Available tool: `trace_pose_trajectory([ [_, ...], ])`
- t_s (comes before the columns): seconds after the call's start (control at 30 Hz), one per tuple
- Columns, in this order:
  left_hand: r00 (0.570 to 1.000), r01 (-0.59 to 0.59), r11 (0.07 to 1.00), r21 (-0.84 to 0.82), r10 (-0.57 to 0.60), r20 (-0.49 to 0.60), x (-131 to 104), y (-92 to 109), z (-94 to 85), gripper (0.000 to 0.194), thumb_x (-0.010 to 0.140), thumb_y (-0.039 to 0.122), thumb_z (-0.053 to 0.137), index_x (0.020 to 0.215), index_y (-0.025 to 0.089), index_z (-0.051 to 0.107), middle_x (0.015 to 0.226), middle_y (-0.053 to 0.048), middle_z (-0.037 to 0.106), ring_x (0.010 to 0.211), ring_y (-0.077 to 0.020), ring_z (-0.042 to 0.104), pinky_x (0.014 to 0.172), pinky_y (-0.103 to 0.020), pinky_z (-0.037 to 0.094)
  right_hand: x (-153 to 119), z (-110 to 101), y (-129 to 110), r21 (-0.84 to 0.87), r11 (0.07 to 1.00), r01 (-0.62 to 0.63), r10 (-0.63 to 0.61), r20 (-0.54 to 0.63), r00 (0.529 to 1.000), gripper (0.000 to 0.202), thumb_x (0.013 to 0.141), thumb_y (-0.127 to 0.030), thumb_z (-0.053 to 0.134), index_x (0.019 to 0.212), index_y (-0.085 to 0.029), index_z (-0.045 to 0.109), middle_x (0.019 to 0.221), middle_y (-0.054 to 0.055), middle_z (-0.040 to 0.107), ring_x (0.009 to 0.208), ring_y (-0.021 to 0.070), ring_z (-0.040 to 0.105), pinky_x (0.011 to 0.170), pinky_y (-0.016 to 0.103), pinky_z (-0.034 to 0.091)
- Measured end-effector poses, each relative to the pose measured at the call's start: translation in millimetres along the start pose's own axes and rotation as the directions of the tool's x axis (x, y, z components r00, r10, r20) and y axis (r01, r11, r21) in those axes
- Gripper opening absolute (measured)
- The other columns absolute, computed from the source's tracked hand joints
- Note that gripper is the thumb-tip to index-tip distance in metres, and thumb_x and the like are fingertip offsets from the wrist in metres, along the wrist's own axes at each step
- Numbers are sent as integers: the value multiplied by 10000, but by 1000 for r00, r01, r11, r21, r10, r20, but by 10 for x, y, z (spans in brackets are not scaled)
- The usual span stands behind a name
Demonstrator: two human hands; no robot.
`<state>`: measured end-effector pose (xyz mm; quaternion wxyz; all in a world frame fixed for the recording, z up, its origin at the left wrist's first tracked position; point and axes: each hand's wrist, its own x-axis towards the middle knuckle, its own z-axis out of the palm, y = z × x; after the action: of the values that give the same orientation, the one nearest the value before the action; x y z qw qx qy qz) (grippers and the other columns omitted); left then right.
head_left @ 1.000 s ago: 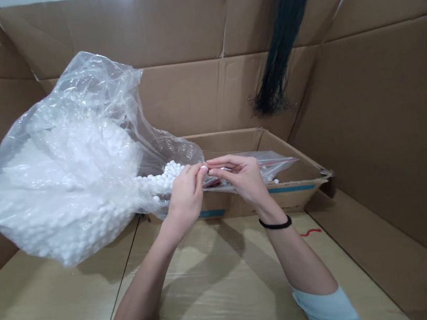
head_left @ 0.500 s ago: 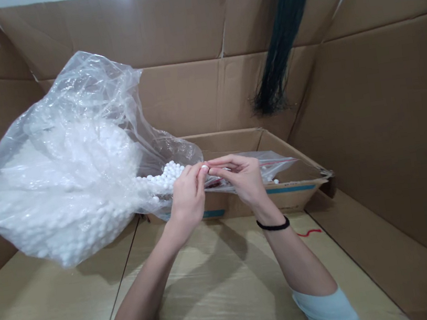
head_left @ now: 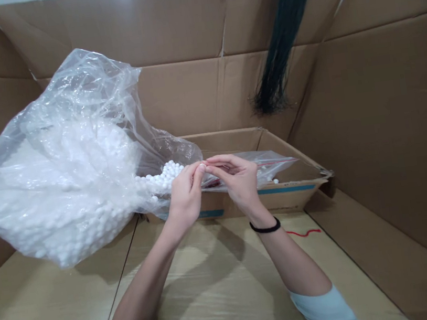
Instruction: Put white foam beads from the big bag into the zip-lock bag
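Note:
Above the front edge of a cardboard box, my left hand (head_left: 186,193) pinches a small white ball (head_left: 202,167) between thumb and fingers. My right hand (head_left: 241,177) meets it there, thumb and fingertips pressed together; whatever they hold is too small or hidden to make out. Left of my hands, a big clear plastic bag (head_left: 66,186) full of white balls spills some loose white balls (head_left: 166,177) near its mouth. Behind my right hand lies a clear zip bag (head_left: 273,161) with a red seal line, partly covered.
The low cardboard box (head_left: 298,198) with blue tape stands on a pale tabletop (head_left: 217,297). A bundle of dark green strands (head_left: 284,39) hangs over the tall cardboard wall (head_left: 174,22) at the back. A red string (head_left: 305,233) lies right of my right forearm.
Both hands have shifted slightly to the left, fingertips still together at the white ball. More of the red string shows beside my right forearm.

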<state>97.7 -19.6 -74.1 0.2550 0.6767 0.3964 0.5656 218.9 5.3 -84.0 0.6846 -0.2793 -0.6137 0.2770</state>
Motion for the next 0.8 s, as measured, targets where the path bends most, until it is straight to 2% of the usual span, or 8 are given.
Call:
trace_pose_trajectory([
  [0.13, 998, 36, 984, -176, -26, 58, 42, -71, -44, 322, 874, 302, 439, 588, 164, 491, 556, 30, 403, 556, -100, 370, 548, -232, 288, 0, -17, -23, -247, 943, 223, -179, 190, 965, 168, 813, -209, 601, 942, -240, 703, 991, 22, 711, 943, 153, 629, 858, 320, 506],
  [0.23, 991, 114, 944, -309, -87, 101, 64, -120, -67, 363, 860, 343, 466, 546, 164, 432, 538, 35, 361, 526, -86, 326, 520, -226, 273, -7, -28, -68, -370, 857, 357, -257, 293, 921, 226, 861, -195, 531, 1019, -254, 681, 1008, 13, 706, 966, 145, 599, 859, 312, 491],
  [0.37, 963, 270, 845, -461, -242, 120, 82, -117, -89, 289, 825, 342, 531, 616, 144, 554, 546, 31, 398, 526, -73, 354, 537, -210, 314, 12, -86, -101, -490, 784, 381, -338, 178, 924, 188, 862, -236, 536, 989, -237, 675, 948, 21, 709, 852, 146, 632, 782, 299, 515],
  [0.5, 918, 364, 760, -539, -390, 71, 90, -43, -116, 257, 819, 332, 539, 853, 109, 661, 585, 28, 437, 531, -61, 388, 536, -192, 336, 113, -264, -60, -717, 613, 332, -486, -12, 874, 156, 856, -276, 540, 914, -203, 665, 941, 64, 686, 840, 168, 641, 776, 322, 520],
  [0.57, 885, 432, 692, -578, -448, 125, 96, 1, -130, 276, 819, 297, 510, 867, 73, 665, 589, 20, 446, 525, -57, 398, 529, -184, 347, 175, -366, -20, -801, 511, 312, -446, 63, 893, 192, 866, -284, 516, 946, -183, 658, 1056, 107, 655, 913, 194, 635, 815, 356, 513],
  [0.67, 821, 536, 529, -658, -508, 260, 108, 47, -152, 307, 778, 195, 411, 847, 13, 648, 568, -3, 457, 507, -65, 407, 510, -178, 362, 233, -463, -5, -847, 399, 351, -280, 253, 926, 310, 899, -261, 436, 1154, -166, 585, 1274, 139, 557, 1114, 237, 566, 927, 425, 454],
  [0.73, 801, 560, 461, -688, -515, 307, 115, 57, -163, 322, 718, 143, 380, 868, -6, 623, 558, -11, 464, 498, -70, 410, 493, -174, 361, 231, -481, -68, -854, 385, 350, -282, 252, 926, 330, 911, -232, 387, 1178, -174, 572, 1252, 119, 585, 1145, 234, 547, 952, 430, 423],
  [0.8, 801, 553, 446, -704, -517, 301, 118, 55, -171, 323, 680, 110, 388, 904, 1, 592, 555, -3, 462, 494, -70, 410, 489, -167, 358, 197, -480, -195, -851, 415, 323, -345, 181, 921, 284, 893, -211, 396, 1021, -176, 647, 1056, 90, 683, 993, 212, 618, 868, 369, 455],
])
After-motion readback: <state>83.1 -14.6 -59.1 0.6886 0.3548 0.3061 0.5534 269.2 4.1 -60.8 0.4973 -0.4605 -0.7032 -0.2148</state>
